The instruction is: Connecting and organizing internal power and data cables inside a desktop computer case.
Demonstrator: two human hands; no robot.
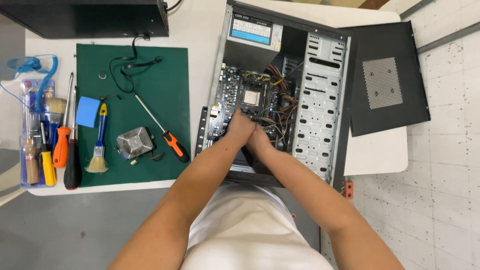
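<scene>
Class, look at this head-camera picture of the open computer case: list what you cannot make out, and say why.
- Fingers of the left hand and right hand: hidden by the hands' own backs.
- Motherboard area beneath them: covered.
- Black box: cut off by the top edge.
- Parts in the tool pack: too small.

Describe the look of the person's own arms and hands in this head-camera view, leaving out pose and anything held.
Both forearms are bare, with no sleeves reaching them. The left hand and the right hand wear no gloves, and no watch, band or ring shows on either wrist or on the fingers in view. The only clothing visible is a white shirt over the torso below the arms.
</scene>
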